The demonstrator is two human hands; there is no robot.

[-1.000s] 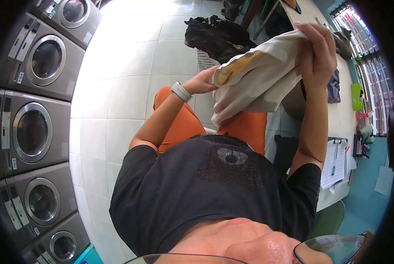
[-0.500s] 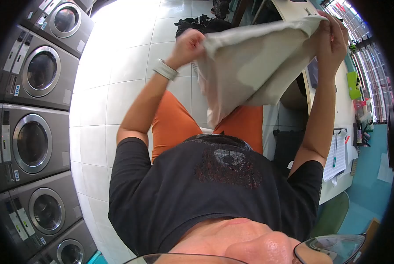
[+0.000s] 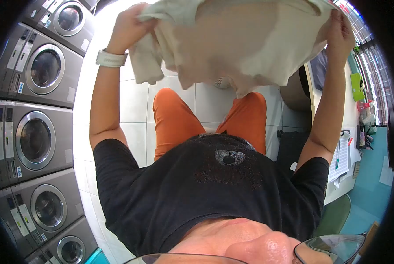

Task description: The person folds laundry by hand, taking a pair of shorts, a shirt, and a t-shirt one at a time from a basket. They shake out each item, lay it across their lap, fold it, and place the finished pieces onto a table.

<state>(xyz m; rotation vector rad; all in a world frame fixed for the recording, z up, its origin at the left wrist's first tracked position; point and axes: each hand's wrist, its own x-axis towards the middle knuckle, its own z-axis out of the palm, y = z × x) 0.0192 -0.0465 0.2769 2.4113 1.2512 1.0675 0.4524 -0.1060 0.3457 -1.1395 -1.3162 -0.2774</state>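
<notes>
A cream-coloured cloth garment hangs spread out between my two hands at the top of the view, above my knees. My left hand grips its left end, with fingers closed on a bunched fold. At the other end, my right hand is closed on the garment's right upper corner. The lower edge hangs loose and uneven, and the top edge is partly cut off by the frame.
Stacked dryers with round doors line the left side. On the right, a long white table holds a clipboard with papers, a green holder and dark cloth. A green chair stands at lower right.
My left hand has moved left and up, drawing the garment out wide. My right hand has shifted slightly right and down. The garment now covers more of the top of the view.
</notes>
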